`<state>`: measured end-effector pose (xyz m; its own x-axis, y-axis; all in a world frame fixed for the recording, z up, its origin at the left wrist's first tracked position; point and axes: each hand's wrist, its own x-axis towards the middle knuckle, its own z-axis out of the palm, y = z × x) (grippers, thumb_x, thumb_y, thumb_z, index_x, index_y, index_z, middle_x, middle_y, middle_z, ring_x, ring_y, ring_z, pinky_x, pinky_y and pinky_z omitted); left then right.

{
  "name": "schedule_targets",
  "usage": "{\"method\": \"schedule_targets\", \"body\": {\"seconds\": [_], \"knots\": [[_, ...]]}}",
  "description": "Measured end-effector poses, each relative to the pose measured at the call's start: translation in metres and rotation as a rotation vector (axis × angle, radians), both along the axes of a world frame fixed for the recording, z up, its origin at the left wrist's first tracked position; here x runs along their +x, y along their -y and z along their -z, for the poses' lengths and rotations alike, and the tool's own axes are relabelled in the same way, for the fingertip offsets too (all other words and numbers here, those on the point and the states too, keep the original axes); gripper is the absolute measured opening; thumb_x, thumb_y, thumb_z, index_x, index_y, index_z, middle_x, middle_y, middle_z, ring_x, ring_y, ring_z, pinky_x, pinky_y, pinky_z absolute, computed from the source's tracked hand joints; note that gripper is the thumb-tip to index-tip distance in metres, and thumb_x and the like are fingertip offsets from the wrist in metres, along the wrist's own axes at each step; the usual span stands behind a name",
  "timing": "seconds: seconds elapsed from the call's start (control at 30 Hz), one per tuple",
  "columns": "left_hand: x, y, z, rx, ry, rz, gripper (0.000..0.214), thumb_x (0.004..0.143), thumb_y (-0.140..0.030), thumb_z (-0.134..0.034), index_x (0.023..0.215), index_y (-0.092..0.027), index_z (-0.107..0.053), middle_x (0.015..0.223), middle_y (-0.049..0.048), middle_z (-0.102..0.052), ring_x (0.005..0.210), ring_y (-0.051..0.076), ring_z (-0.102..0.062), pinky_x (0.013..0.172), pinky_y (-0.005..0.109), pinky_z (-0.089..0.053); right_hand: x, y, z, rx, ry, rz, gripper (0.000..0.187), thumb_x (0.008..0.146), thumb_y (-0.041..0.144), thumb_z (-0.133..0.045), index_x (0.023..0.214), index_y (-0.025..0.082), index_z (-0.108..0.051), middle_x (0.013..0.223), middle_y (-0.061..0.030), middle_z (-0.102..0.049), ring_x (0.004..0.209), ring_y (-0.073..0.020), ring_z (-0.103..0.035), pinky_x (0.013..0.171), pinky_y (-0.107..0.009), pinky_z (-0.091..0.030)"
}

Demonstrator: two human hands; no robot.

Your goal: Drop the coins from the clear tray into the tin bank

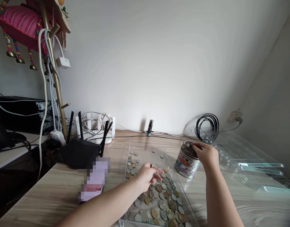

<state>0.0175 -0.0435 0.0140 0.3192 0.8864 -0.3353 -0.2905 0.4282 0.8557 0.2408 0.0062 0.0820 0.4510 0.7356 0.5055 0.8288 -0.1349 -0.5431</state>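
A clear plastic tray [135, 147] lies on the wooden table and holds several silver and brass coins [164, 205]. My left hand [146, 176] hovers over the tray's middle, fingers pinched on a single coin [154, 166]. To the right of the tray, a round patterned tin [186, 164] is tilted toward it. My right hand [206, 154] grips the tin by its open rim.
A black router [82, 151] and a white router [97, 126] stand at the back left among cables. A blurred pink object [94, 181] lies left of the tray. Clear acrylic trays [244, 160] are stacked at the right, a black cable coil [206, 126] behind them.
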Motion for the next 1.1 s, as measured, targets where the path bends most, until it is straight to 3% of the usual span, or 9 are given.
{"method": "schedule_targets", "body": {"seconds": [0.17,0.33,0.4,0.57,0.63,0.73,0.83,0.97,1.1], "knots": [[0.000,0.001,-0.001,0.055,-0.018,0.087,0.010,0.076,-0.011,-0.038,0.069,-0.012,-0.045,0.071,0.0086,-0.062,0.036,0.003,-0.042,0.035,0.017,-0.013,0.006,-0.004,0.005,-0.012,-0.002,0.007,0.024,0.055,0.035,-0.053,0.064,0.018,-0.067,0.057,-0.0063,-0.061,0.060,-0.0223,-0.052,0.053,-0.032,-0.038],[-0.002,-0.001,0.001,0.071,0.046,0.038,0.008,0.074,-0.014,-0.042,0.071,-0.011,-0.049,0.066,0.0069,-0.061,0.035,0.002,-0.038,0.035,0.017,-0.012,-0.014,0.006,0.002,0.449,0.087,-0.056,0.026,0.065,0.030,-0.045,0.073,0.015,-0.065,0.076,-0.0075,-0.063,0.073,-0.0201,-0.053,0.068,-0.032,-0.041],[-0.003,-0.002,0.001,0.050,0.096,-0.006,0.010,0.076,-0.016,-0.041,0.073,-0.012,-0.049,0.065,0.0066,-0.061,0.036,0.002,-0.038,0.035,0.016,-0.012,-0.033,0.012,0.000,0.505,0.037,-0.170,0.028,0.069,0.030,-0.043,0.078,0.014,-0.064,0.076,-0.0075,-0.062,0.065,-0.0162,-0.053,0.063,-0.029,-0.042],[-0.004,-0.004,-0.002,0.035,0.183,-0.109,0.016,0.077,-0.018,-0.036,0.080,-0.012,-0.051,0.063,0.0062,-0.060,0.035,0.002,-0.037,0.035,0.016,-0.013,-0.089,0.021,0.007,-0.133,0.066,-0.868,0.022,0.067,0.032,-0.049,0.074,0.017,-0.064,0.072,-0.0048,-0.063,0.059,-0.0132,-0.052,0.051,-0.023,-0.042],[-0.003,-0.004,-0.005,0.025,0.187,-0.148,0.015,0.076,-0.016,-0.035,0.079,-0.013,-0.050,0.060,0.0052,-0.058,0.033,0.002,-0.034,0.034,0.015,-0.012,-0.107,0.021,0.016,-0.288,0.132,-0.979,0.019,0.066,0.031,-0.051,0.068,0.017,-0.064,0.068,-0.0034,-0.062,0.060,-0.0131,-0.053,0.053,-0.023,-0.041],[-0.002,-0.004,-0.006,-0.027,0.185,-0.180,0.014,0.073,-0.015,-0.035,0.079,-0.012,-0.048,0.060,0.0056,-0.058,0.033,0.002,-0.031,0.034,0.015,-0.012,-0.118,0.019,0.024,-0.315,0.160,-0.943,0.014,0.065,0.028,-0.052,0.063,0.018,-0.062,0.061,-0.0016,-0.061,0.058,-0.0125,-0.053,0.053,-0.022,-0.040],[-0.002,-0.005,-0.003,-0.088,0.191,-0.174,0.016,0.070,-0.014,-0.037,0.082,-0.011,-0.048,0.066,0.0099,-0.060,0.035,0.003,-0.035,0.033,0.014,-0.014,-0.106,0.018,0.017,-0.162,0.148,-0.830,0.014,0.066,0.026,-0.050,0.066,0.020,-0.062,0.066,-0.0012,-0.062,0.061,-0.0130,-0.053,0.055,-0.023,-0.040],[-0.003,-0.005,0.002,-0.218,0.133,-0.115,0.026,0.060,-0.001,-0.036,0.083,-0.007,-0.047,0.070,0.0138,-0.060,0.043,0.006,-0.047,0.035,0.013,-0.025,-0.056,0.017,-0.003,0.243,0.144,-0.283,0.021,0.066,0.032,-0.047,0.071,0.021,-0.064,0.076,-0.0045,-0.063,0.070,-0.0185,-0.053,0.059,-0.028,-0.038],[-0.002,-0.003,0.002,-0.270,0.114,-0.028,0.032,0.056,0.005,-0.034,0.084,-0.006,-0.047,0.069,0.0135,-0.059,0.051,0.011,-0.055,0.039,0.015,-0.035,-0.004,0.011,-0.004,0.270,0.064,0.042,0.025,0.062,0.034,-0.049,0.070,0.018,-0.066,0.064,-0.0079,-0.062,0.064,-0.0216,-0.051,0.056,-0.031,-0.037]]}}
